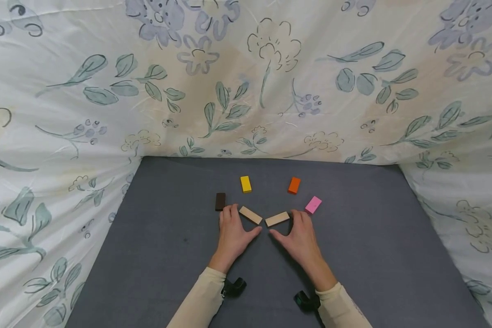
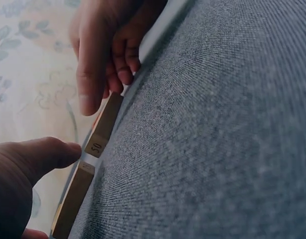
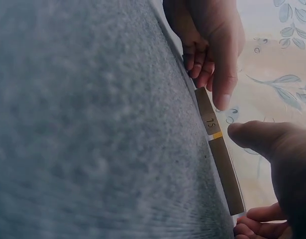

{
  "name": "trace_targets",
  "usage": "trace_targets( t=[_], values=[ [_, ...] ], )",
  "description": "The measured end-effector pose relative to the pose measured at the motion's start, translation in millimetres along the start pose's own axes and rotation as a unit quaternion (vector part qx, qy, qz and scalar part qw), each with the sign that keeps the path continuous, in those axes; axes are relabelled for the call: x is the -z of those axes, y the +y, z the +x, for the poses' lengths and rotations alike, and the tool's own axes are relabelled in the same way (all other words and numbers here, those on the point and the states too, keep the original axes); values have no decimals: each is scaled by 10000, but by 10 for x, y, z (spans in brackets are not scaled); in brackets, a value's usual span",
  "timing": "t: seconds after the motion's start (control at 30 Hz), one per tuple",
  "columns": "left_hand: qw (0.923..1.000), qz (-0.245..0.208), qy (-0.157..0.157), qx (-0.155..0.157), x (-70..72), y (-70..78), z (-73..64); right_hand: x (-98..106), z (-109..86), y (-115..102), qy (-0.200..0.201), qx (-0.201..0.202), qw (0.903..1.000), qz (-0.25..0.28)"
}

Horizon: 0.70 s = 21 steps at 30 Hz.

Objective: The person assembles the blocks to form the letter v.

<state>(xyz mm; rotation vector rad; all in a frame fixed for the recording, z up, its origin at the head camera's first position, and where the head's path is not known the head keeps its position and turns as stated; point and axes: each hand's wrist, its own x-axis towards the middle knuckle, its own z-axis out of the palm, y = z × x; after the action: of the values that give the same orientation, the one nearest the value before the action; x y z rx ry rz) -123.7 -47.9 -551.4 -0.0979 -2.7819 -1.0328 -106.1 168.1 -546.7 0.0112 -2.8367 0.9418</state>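
1. One wooden block, the left pale block (image 1: 250,215), lies on the gray desk (image 1: 168,246) between the thumb and fingers of the left hand (image 1: 233,234). Its twin, the right pale block (image 1: 277,219), lies likewise inside the right hand (image 1: 304,234).
2. Both hands are spread, thumbs well away from the fingers. Neither looks closed round its block; whether any fingertip touches wood, I cannot tell.
3. The left pale block's long axis runs from far left to near right, the right pale block's from far right to near left. Their inner ends sit just beside each other with a narrow gap, forming a shallow V.
4. Near the left fingertips lies a dark brown block (image 1: 220,202); near the right ones, a pink block (image 1: 313,205). Farther off are a yellow block (image 1: 246,184) and an orange block (image 1: 294,185).
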Motion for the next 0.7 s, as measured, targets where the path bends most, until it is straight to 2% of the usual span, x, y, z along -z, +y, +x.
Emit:
trace_targets(
  t=[0.7],
  values=[
    [9991, 161, 374, -101, -81, 25, 41, -95, 96, -62, 200, -129, 9996, -168]
  ],
)
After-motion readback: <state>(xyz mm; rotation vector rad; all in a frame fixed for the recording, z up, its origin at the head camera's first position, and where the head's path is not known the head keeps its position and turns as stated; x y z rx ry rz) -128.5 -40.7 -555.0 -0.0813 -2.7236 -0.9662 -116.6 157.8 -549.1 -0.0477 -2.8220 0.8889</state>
